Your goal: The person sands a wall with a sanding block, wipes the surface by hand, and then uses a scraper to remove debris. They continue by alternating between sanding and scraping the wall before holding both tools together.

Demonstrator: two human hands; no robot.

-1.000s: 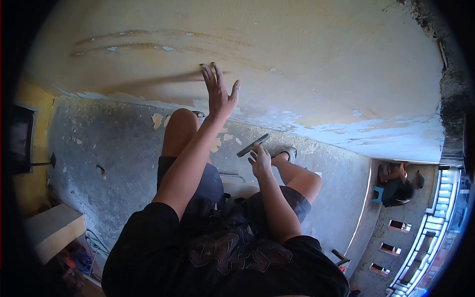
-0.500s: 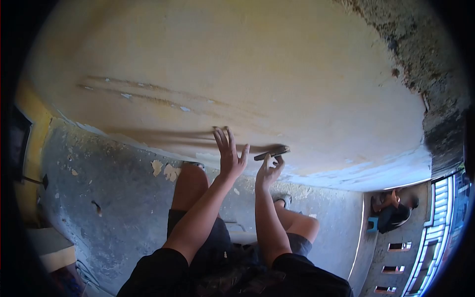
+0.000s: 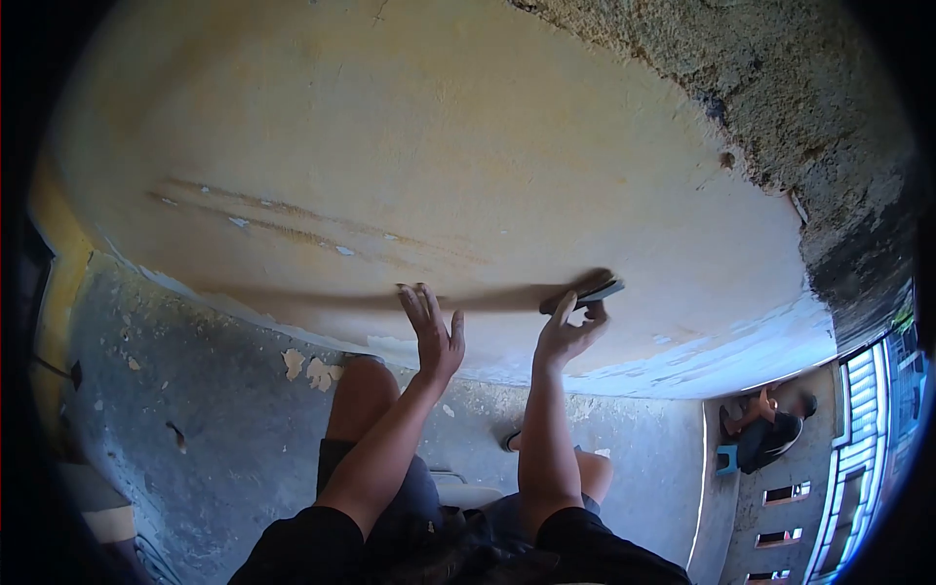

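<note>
My right hand (image 3: 571, 336) grips a small flat block (image 3: 585, 292), dark with a paler edge, its exact kind unclear. Fingers and thumb hold it from below, and it lies against the yellowish painted wall (image 3: 468, 146). To the left, my left hand (image 3: 436, 343) holds nothing; its fingers are stretched out and apart, fingertips right at the wall's surface. Brown scuff streaks (image 3: 292, 224) with small pale chips run across the paint, up and left of this hand.
Rough bare plaster (image 3: 780, 107) borders the paint at upper right. Whitish peeled patches (image 3: 702, 356) lie low on the wall. Below is a worn grey concrete floor (image 3: 224, 429) with paint flakes (image 3: 317, 370). Another person (image 3: 770, 434) sits by a blue stool (image 3: 726, 459) at far right.
My right hand has moved right and slightly tilted the block along the wall. My left hand stays open and appears lower and a little further left, as the view has also shifted.
</note>
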